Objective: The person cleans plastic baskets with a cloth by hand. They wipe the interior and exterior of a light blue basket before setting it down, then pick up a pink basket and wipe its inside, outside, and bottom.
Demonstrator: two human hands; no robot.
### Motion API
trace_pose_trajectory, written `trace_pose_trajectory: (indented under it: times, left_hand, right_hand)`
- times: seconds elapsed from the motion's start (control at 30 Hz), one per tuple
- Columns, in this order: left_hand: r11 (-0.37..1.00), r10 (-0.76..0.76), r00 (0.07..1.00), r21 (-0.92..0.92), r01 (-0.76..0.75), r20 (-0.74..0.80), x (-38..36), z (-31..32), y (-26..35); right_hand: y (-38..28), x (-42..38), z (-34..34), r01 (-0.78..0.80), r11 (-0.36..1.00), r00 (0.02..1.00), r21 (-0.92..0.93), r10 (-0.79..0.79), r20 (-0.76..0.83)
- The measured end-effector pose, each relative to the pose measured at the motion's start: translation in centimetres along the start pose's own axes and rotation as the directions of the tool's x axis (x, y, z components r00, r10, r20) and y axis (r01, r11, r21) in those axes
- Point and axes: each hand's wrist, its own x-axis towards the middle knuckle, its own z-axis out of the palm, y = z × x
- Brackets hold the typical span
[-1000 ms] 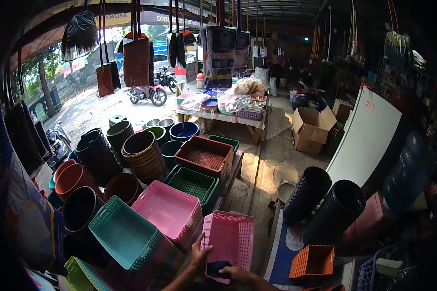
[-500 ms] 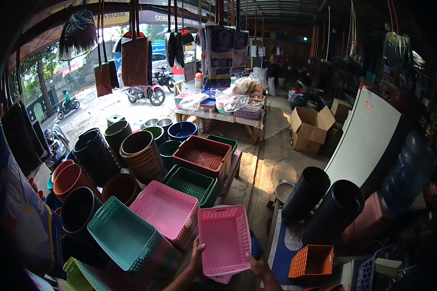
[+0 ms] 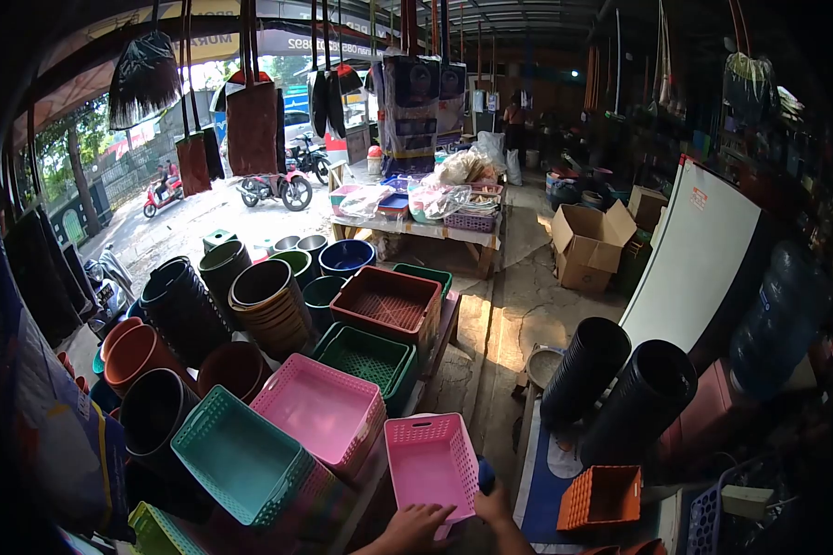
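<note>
A pink perforated basket (image 3: 432, 467) is at the lower middle, its open side facing up toward me. My left hand (image 3: 418, 527) lies across its near edge with the fingers stretched out over the rim. At the basket's right side is my right hand (image 3: 492, 504), its fingers bent beside a dark blue object (image 3: 486, 474) that I cannot make out. Just left of the held basket sits a stack of pink baskets (image 3: 319, 407), and beside it a stack of teal baskets (image 3: 241, 453).
Green baskets (image 3: 366, 356) and a brown-red crate (image 3: 389, 298) stand beyond the pink stack. Buckets and pots fill the left. On the right are black pot stacks (image 3: 585, 370), an orange basket (image 3: 602, 499) and a cardboard box (image 3: 588, 250).
My left hand has moved from the basket's left side to its near edge, fingers now spread. The basket is slightly lower, and more of the dark blue object shows by my right hand.
</note>
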Motion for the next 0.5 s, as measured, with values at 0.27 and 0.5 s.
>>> trace_pose_trajectory:
  times: [0.27, 0.5]
  left_hand:
    - [0.953, -0.17, 0.955, -0.287, 0.097, -0.243, 0.1, 5.5, -2.5]
    - [0.198, -0.338, 0.938, -0.968, 0.154, 0.08, 2.9, 8.7, -9.2]
  right_hand:
    - [-5.0, -0.2, -0.5, 0.061, 0.983, 0.989, -0.173, -0.036, 0.143]
    - [-9.0, -2.4, -4.7, 0.508, 0.843, 0.86, 0.175, -0.508, -0.047]
